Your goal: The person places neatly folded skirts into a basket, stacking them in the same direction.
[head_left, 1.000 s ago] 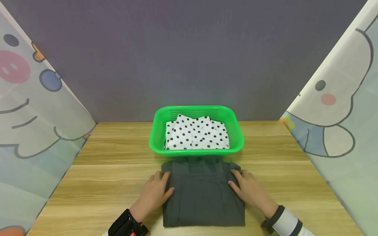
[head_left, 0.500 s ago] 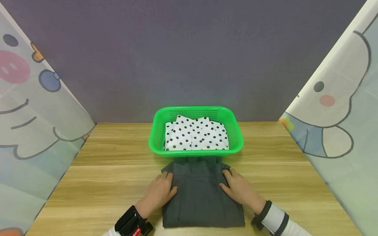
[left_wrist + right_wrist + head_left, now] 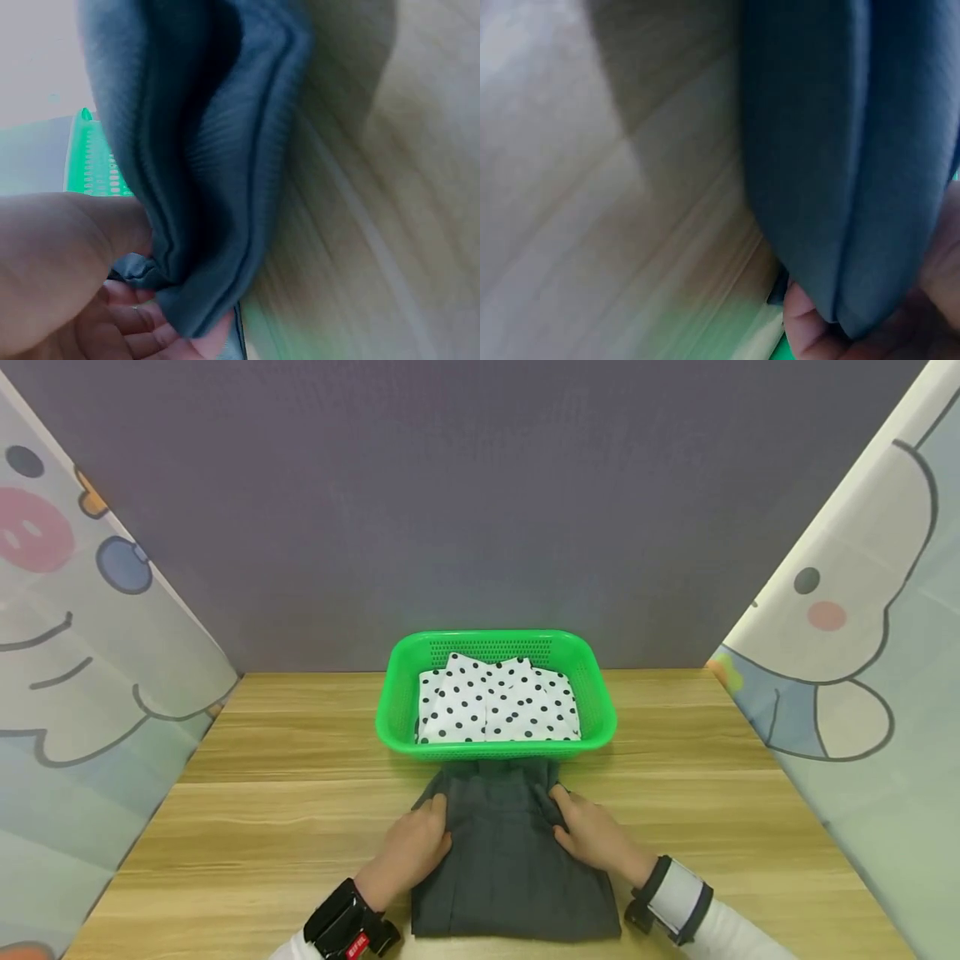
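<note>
A folded dark grey garment (image 3: pixel 510 868) lies on the table just in front of a green basket (image 3: pixel 384 718). My left hand (image 3: pixel 412 847) grips its left side, with thumb on top and fingers underneath; the left wrist view shows the layered cloth (image 3: pixel 217 165) between thumb and curled fingers. On the opposite side my right hand (image 3: pixel 596 835) holds the garment's right edge, and in the right wrist view its fingers curl under the folded cloth (image 3: pixel 817 165). Inside the basket sits a folded white cloth with black dots (image 3: pixel 498 702).
The wooden table (image 3: pixel 292 743) extends to both sides of the basket and garment. A grey wall (image 3: pixel 480 510) stands behind the basket. Cartoon-printed panels rise at the left (image 3: pixel 90 635) and right (image 3: pixel 847 635) edges of the table.
Both hands have moved inward, from resting on the garment's sides to gripping them. The garment's upper sides are drawn in and narrower. The basket and dotted cloth stay put.
</note>
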Demonstrator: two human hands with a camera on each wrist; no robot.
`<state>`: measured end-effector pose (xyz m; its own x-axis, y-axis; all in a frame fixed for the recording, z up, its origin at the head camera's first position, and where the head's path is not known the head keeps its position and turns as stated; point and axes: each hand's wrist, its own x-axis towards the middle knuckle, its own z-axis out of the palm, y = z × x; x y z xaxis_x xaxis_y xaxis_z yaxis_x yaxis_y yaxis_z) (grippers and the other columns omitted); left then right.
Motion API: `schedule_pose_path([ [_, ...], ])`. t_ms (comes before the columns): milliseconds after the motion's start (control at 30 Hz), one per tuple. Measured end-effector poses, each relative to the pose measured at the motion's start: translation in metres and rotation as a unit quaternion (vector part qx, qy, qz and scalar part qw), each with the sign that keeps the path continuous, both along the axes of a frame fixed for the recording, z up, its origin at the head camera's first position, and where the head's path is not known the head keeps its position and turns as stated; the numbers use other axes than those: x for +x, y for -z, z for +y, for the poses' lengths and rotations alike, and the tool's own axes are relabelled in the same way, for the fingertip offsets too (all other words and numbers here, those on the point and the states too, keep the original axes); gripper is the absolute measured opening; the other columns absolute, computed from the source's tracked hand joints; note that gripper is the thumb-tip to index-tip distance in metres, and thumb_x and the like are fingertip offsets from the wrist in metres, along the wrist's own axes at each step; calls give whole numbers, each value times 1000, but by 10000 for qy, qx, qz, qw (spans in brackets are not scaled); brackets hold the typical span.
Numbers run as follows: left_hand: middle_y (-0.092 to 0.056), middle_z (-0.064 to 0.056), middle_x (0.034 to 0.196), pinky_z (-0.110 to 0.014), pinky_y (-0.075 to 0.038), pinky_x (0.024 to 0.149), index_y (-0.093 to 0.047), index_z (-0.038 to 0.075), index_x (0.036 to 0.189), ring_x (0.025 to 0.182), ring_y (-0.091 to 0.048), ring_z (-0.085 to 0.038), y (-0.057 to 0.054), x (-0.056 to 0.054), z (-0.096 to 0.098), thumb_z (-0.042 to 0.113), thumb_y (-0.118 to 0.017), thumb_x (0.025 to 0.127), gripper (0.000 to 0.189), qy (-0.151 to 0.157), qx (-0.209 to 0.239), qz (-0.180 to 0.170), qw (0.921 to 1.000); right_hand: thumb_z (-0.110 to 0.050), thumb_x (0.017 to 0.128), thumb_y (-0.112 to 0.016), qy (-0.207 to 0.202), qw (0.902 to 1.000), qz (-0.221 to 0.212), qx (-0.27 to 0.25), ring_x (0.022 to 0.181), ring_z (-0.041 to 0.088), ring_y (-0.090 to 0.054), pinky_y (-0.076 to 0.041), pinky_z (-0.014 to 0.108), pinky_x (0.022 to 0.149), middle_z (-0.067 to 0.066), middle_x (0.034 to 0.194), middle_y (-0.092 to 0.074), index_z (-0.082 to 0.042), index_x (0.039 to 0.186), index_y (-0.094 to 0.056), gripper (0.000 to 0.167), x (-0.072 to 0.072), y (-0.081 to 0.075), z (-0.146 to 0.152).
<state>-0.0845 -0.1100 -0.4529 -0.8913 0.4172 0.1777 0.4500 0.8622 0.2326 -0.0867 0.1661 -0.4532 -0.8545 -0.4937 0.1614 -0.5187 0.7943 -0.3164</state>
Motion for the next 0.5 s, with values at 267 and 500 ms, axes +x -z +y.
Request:
schedule_pose_path([
  [267, -50, -3, 68, -27, -38, 43, -48, -1, 94, 55, -52, -16, 0, -1, -1, 7, -66, 73, 28, 196, 234, 283, 9991, -1, 79, -64, 158, 9992, -288, -224, 65, 8, -48, -41, 22, 53, 4, 87, -57, -2, 111, -46, 37, 1, -1, 4],
  [500, -51, -3, 69, -27, -39, 44, -48, -1, 94, 56, -54, -16, -9, 6, -3, 5, -64, 73, 27, 241, 301, 324, 9987, -1, 79, -63, 248, 9994, -59, -217, 76, 14, -58, -48, 27, 58, 10, 96, -59, -3, 109, -47, 34, 7, -12, 4],
])
